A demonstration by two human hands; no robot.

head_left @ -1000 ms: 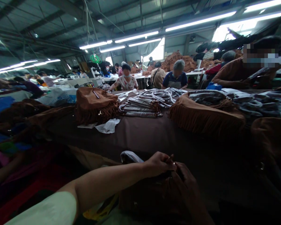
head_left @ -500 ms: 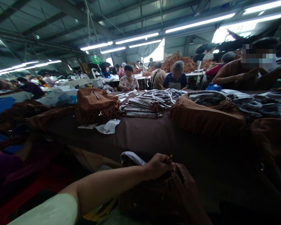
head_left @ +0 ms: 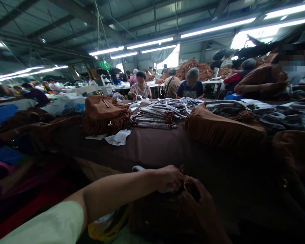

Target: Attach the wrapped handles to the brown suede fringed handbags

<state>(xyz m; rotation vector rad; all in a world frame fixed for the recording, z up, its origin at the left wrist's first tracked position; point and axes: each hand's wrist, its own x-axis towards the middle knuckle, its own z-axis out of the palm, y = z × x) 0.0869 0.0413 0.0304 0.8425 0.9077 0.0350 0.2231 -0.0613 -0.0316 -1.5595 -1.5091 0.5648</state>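
In front of me, low in the view, is a dark brown bag [head_left: 152, 215], mostly in shadow. A pale wrapped handle [head_left: 138, 168] shows behind my left forearm. My left hand [head_left: 170, 179] is closed round a brown strap [head_left: 182, 167] whose tip sticks up past the fingers. Beside it, my right hand [head_left: 200, 198] pinches at a gold-coloured metal ring [head_left: 185, 184] between thumb and forefinger. The two hands nearly touch at the bag's top. Shadow hides exactly how strap and ring meet.
A brown-covered table [head_left: 155, 144] lies ahead. On it are a fringed brown bag [head_left: 104, 110], wrapped handles [head_left: 152, 118], white paper [head_left: 118, 137] and another fringed bag [head_left: 221, 127]. A co-worker's arm [head_left: 17, 176] reaches in at left; other people sit across the table.
My hands have shifted slightly apart at the bag's top, and the metal ring now shows between them. Less of the pale handle is visible. The left co-worker's arms have come further into view.
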